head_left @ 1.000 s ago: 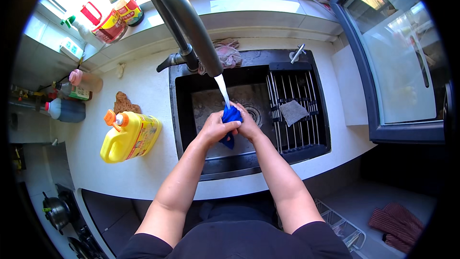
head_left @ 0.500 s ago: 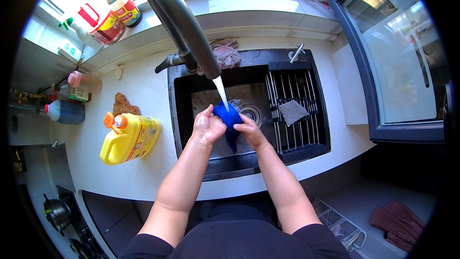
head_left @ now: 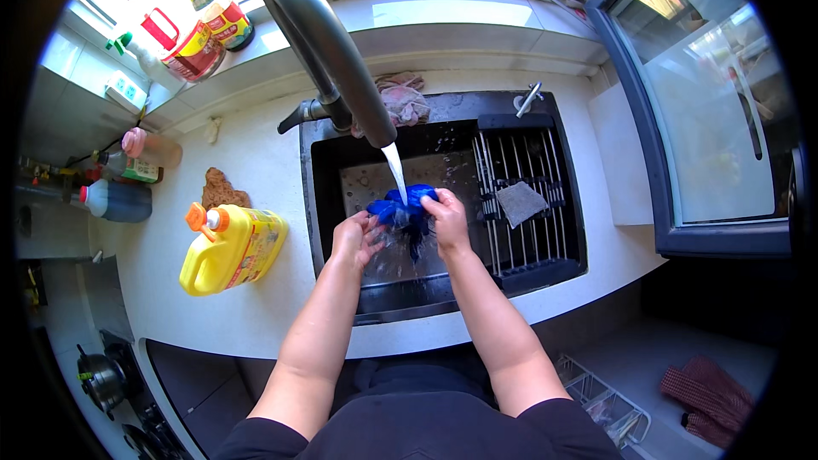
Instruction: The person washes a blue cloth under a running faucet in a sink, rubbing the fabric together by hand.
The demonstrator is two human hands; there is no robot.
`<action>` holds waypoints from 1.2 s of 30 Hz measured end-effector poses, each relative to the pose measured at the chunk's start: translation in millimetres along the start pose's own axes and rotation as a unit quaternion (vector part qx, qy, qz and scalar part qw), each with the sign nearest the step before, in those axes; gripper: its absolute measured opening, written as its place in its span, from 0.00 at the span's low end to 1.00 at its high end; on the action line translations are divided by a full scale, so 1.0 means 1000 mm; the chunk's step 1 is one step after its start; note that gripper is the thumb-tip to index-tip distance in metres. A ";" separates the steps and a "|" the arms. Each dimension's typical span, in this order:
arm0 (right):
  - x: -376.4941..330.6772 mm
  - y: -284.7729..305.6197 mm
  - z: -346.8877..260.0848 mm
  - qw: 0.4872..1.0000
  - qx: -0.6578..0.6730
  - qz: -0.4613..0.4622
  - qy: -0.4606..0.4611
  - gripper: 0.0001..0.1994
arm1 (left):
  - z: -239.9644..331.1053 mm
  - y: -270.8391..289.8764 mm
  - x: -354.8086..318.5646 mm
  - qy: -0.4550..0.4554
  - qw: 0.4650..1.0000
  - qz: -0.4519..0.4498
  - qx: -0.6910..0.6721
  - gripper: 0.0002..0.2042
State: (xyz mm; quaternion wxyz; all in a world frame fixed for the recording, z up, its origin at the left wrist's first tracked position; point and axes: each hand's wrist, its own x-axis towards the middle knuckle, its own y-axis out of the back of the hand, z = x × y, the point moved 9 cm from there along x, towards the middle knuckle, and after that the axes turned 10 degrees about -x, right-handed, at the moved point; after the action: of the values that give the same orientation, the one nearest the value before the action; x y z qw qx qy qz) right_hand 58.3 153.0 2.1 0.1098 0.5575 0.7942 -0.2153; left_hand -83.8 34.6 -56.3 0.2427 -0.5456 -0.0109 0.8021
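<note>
A wet blue cloth point(head_left: 412, 202) hangs spread between my two hands, over the black sink point(head_left: 405, 300). My left hand point(head_left: 350, 237) grips its left edge between thumb and finger, the lower fingers loosely curled apart. At the right, my right hand point(head_left: 449, 220) is closed on the cloth's other edge. A stream of water point(head_left: 395, 172) from the dark faucet point(head_left: 341, 55) strikes the cloth's middle and splashes below it. The lower part of the cloth dangles, partly hidden by spray.
Across the sink's right side lies a roll-up rack point(head_left: 535, 243) carrying a grey scouring pad point(head_left: 521, 203). A yellow jug point(head_left: 239, 251) and a brown rag point(head_left: 223, 190) are left of the sink. Behind it sits a pinkish cloth point(head_left: 402, 100). An open window point(head_left: 716, 111) juts in at right.
My hands have moved apart, and the bunched blue cloth is now stretched wider under the stream. Water splashes more below it.
</note>
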 end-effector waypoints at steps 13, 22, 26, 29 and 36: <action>-0.014 -0.005 -0.010 0.979 0.031 -0.202 -0.020 0.21 | -0.058 -0.016 0.043 0.117 0.989 -0.051 -0.073 0.17; 0.014 -0.004 0.127 0.929 0.260 -0.119 -0.234 0.30 | -0.044 -0.067 -0.020 0.137 0.958 -0.145 -0.208 0.16; 0.018 -0.010 0.088 0.925 0.344 -0.077 -0.139 0.28 | -0.043 -0.062 -0.023 0.168 0.955 -0.162 -0.183 0.20; 0.029 0.006 0.083 0.946 0.303 -0.010 -0.114 0.22 | -0.040 -0.045 -0.013 0.146 0.975 -0.140 -0.089 0.28; 0.017 0.005 0.057 0.979 0.195 -0.009 -0.053 0.19 | -0.061 -0.033 -0.009 0.236 0.963 -0.089 -0.095 0.35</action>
State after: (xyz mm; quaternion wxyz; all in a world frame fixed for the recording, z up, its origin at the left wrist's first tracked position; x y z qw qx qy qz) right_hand 53.4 142.5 -56.9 0.0390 0.5492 0.7350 -0.3958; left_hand -15.6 44.6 -63.5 0.2559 -0.7366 -0.0776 0.6212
